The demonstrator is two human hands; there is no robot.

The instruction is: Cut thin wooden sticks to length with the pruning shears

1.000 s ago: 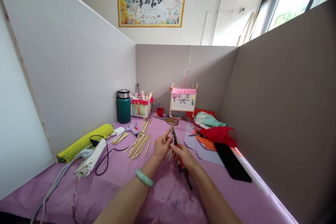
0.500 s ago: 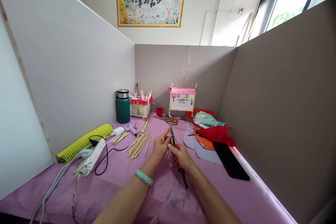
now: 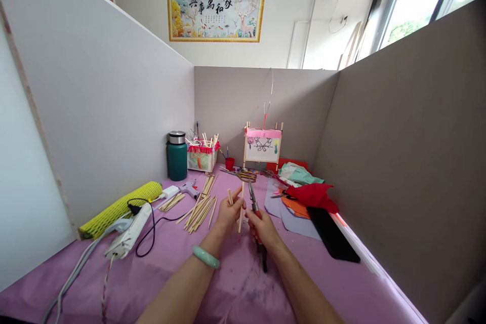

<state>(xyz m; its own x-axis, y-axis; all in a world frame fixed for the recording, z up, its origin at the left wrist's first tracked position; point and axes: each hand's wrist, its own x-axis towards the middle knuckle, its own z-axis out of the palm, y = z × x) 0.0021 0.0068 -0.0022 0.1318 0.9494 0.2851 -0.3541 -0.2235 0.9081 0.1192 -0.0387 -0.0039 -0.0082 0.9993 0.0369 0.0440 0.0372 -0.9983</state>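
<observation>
Over the middle of the purple table cover (image 3: 159, 278), my left hand (image 3: 228, 212) is closed round thin wooden sticks (image 3: 240, 210); one stands up at the fingers and another hangs below them. A green bangle (image 3: 205, 257) circles that wrist. Just to the right, my right hand (image 3: 261, 228) grips red-handled cutting pliers (image 3: 255, 208), whose jaws point up beside the sticks. The two hands nearly touch.
A loose pile of sticks (image 3: 201, 207) and a glue gun (image 3: 189, 188) lie left of the hands, with a power strip (image 3: 127, 233) and a yellow foam roll (image 3: 119, 207). A green flask (image 3: 177, 156), stick box (image 3: 201, 154), small framed lantern panel (image 3: 262, 144), coloured papers (image 3: 311, 195) and black pad (image 3: 332, 235) sit behind and right.
Both hands shifted slightly left and away from me. The stick in my left hand has tilted and now hangs lower below the fingers; the pliers stay beside it.
</observation>
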